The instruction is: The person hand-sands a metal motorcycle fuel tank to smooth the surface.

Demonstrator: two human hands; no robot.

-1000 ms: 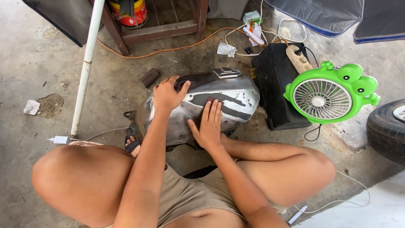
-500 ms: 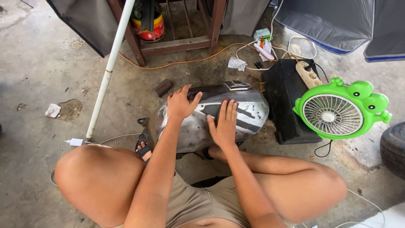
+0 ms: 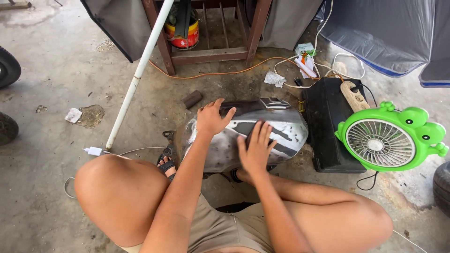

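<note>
**Two bare hands on a stripped metal fuel tank, concrete floor**

Item 1. Fuel tank (image 3: 281,129): bare grey metal with dark patches of remaining paint, a dark filler plate on top. It lies on its side on the concrete floor (image 3: 51,154), directly under both hands and just beyond the seated person's knees.

Item 2. Left hand (image 3: 212,118): spread wide, palm down, resting on the upper left shoulder of the tank. It grips nothing; fingers splay toward the dark top strip.

Item 3. Right hand (image 3: 255,146): laid flat on the tank's side, fingers together and pointing away from the person. A dark edge shows beneath the fingertips; whether it is a pad held under the hand or paint on the tank cannot be told.

Item 4. White pole (image 3: 138,75): slants up and away, well left of the left hand, its foot on the floor.

Item 5. Small brown block (image 3: 191,99): on the floor just beyond the left hand, apart from the tank.

Item 6. Black case (image 3: 328,126): just right of the tank, near the right hand, with a power strip (image 3: 354,96) on top.

Item 7. Green frog-shaped fan (image 3: 386,138): right of the right hand, leaning against the black case.

Item 8. Wooden stand (image 3: 211,51): beyond both hands, a red and yellow can (image 3: 180,35) inside it, an orange cable (image 3: 220,72) trailing in front.
</note>
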